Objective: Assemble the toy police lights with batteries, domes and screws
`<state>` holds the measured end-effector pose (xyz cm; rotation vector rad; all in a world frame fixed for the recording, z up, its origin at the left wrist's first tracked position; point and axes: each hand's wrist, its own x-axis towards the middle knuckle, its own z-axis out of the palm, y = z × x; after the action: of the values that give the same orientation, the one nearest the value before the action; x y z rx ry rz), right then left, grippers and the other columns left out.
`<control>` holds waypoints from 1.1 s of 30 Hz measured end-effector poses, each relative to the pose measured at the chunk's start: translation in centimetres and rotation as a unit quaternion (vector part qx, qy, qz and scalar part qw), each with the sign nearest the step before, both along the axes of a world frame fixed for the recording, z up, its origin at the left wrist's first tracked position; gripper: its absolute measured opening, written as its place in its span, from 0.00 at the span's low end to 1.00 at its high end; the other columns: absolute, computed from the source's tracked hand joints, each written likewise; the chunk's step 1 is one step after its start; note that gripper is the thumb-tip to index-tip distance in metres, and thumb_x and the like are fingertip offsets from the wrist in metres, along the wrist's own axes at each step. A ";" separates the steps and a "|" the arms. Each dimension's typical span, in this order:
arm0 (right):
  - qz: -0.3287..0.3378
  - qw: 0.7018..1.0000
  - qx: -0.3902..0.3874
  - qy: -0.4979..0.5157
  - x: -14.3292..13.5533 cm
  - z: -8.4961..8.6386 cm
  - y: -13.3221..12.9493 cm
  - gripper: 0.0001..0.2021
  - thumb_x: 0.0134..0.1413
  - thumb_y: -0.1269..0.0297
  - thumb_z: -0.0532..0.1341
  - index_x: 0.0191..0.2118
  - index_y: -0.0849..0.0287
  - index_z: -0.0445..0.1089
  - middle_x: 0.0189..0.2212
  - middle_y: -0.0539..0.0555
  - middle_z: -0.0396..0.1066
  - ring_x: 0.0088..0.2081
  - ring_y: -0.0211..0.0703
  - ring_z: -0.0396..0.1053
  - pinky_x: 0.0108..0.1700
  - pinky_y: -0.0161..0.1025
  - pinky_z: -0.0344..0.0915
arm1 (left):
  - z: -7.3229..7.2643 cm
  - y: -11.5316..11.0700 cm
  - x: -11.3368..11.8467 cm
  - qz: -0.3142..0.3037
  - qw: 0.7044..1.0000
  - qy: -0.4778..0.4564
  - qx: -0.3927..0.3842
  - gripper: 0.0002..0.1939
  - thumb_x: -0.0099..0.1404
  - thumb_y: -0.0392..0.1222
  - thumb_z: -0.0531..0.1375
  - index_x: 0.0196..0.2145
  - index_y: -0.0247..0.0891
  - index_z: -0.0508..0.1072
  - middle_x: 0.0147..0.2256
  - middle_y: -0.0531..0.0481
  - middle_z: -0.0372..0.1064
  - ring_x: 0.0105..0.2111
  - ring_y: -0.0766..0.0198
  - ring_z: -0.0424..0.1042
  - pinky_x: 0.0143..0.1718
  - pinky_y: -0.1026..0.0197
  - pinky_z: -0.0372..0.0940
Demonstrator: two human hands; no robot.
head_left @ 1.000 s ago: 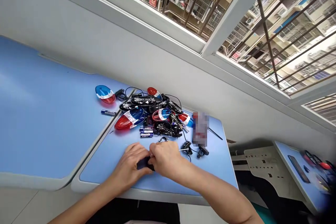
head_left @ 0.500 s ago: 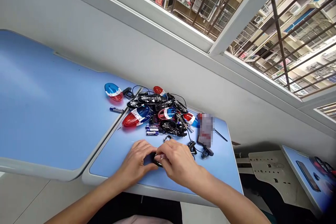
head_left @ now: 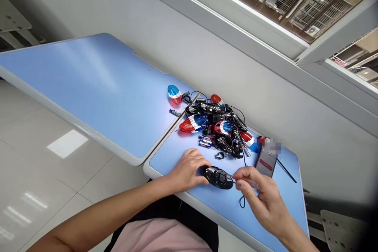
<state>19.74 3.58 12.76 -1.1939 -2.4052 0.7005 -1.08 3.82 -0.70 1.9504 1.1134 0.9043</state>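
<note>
A black oval housing [head_left: 219, 178] with a thin cable lies near the table's front edge. My left hand [head_left: 189, 169] grips its left end between thumb and fingers. Just right of the housing, my right hand [head_left: 260, 193] is closed on a small clear-handled tool [head_left: 251, 183], its front end near the housing's right end. Behind them is a pile of black housings [head_left: 224, 143] and cables, with red-and-blue light covers [head_left: 193, 123] among them. Several batteries [head_left: 204, 141] and a small black ring clamp [head_left: 219, 155] lie in front of the pile.
A phone [head_left: 266, 162] and a thin black rod [head_left: 286, 170] lie at the right of the table [head_left: 159, 161]. A second blue table [head_left: 112, 106] adjoins on the left, with a light cover [head_left: 175, 94] and a battery [head_left: 175, 112]. Wall and window stand behind.
The view has swung left, so the tables sit further right. My right hand has moved right, away from the housing, which now shows between my hands.
</note>
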 end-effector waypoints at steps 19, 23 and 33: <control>0.097 0.993 0.039 -0.062 -0.5 -0.9 0.1 0.04 0.66 0.67 0.53 0.39 0.56 0.64 0.25 0.48 0.68 0.24 0.34 0.65 0.26 0.34 0.57 | 0.0 0.1 0.0 0.006 1.000 -0.014 0.012 0.21 0.51 0.48 0.73 0.41 0.39 0.76 0.36 0.50 0.75 0.40 0.56 0.68 0.49 0.52 0.58; 0.089 0.993 0.032 -0.071 -0.5 -0.9 0.2 0.06 0.67 0.67 0.53 0.38 0.56 0.65 0.24 0.47 0.68 0.23 0.34 0.64 0.26 0.34 0.57 | 0.0 0.1 -0.1 0.005 1.000 -0.014 0.014 0.21 0.51 0.48 0.73 0.41 0.40 0.76 0.36 0.50 0.75 0.40 0.56 0.68 0.49 0.52 0.57; 0.115 0.983 0.067 -0.123 -0.5 0.9 1.9 0.07 0.65 0.65 0.57 0.39 0.57 0.73 0.27 0.51 0.72 0.27 0.37 0.68 0.27 0.34 0.58 | 0.0 0.1 -0.2 0.002 0.999 -0.019 0.030 0.20 0.53 0.47 0.73 0.41 0.39 0.75 0.35 0.51 0.75 0.39 0.57 0.67 0.48 0.53 0.57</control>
<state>19.28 5.45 13.62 -1.0097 -2.7783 0.4686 -1.23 3.89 -0.73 1.9719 1.0803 0.9840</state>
